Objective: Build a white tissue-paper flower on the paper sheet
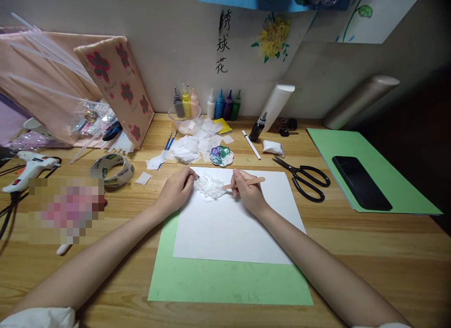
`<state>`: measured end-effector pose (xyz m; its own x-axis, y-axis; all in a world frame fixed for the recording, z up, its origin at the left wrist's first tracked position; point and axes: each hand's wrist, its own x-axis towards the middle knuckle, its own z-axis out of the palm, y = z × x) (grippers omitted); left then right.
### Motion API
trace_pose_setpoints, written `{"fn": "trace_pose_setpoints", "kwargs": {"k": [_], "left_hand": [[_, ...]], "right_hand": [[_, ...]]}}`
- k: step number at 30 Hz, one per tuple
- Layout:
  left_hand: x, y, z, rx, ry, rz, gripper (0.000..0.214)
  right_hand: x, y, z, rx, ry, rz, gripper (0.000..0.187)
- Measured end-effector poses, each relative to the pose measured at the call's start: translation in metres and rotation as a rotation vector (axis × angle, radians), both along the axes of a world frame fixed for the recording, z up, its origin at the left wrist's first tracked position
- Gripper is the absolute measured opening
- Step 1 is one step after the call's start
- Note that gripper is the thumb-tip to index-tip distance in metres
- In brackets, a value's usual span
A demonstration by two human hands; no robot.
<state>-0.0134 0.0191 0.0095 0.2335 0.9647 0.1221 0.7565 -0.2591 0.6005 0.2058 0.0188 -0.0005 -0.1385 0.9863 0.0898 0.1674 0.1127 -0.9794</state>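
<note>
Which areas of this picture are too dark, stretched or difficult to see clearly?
In the head view, deep shadow fills the right edge, beyond the large light-green sheet; also in the head view, the leaning, shiny beige cylinder seems stretched, coarse pixel blocks hide something at left, and the white ruffled cluster looks pale against the white rectangular sheet.

black phone on green sheets
</note>
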Motion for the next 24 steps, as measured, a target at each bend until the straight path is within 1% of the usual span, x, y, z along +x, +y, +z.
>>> {"fn": "trace_pose_setpoints", "kwargs": {"k": [7,10,12,15,17,19,21,22,24], "left_hand": [[0.000,0.000,-0.002,0.012,-0.009,-0.007,0.017],[-0.001,0.000,-0.002,0.014,-0.009,0.001,0.017],[-0.001,0.000,-0.002,0.019,-0.012,0.002,0.017],[-0.001,-0.001,-0.002,0.032,-0.015,0.002,0.016],[0.000,-0.002,-0.003,0.046,-0.020,0.001,0.016],[0.000,-0.003,-0.003,0.053,-0.039,0.002,0.016],[-0.002,-0.003,-0.002,0.057,-0.076,0.010,0.016],[-0.003,-0.001,-0.001,0.077,-0.095,0.025,0.016],[-0.009,0.005,0.002,0.168,-0.107,0.081,0.015]], "right_hand": [[0.000,0.000,0.004,0.053,-0.078,0.119,0.044],[0.000,0.000,0.003,0.071,-0.084,0.123,0.044],[0.000,0.001,0.001,0.083,-0.026,0.045,0.045],[0.001,0.004,-0.003,0.104,0.159,-0.181,0.048],[0.003,0.007,-0.005,0.103,0.263,-0.283,0.050],[0.004,0.010,-0.006,0.066,0.325,-0.321,0.048],[0.005,0.013,-0.006,0.031,0.358,-0.331,0.047],[0.005,0.014,-0.007,0.032,0.369,-0.334,0.047],[0.004,0.015,-0.007,0.036,0.392,-0.338,0.046]]}}
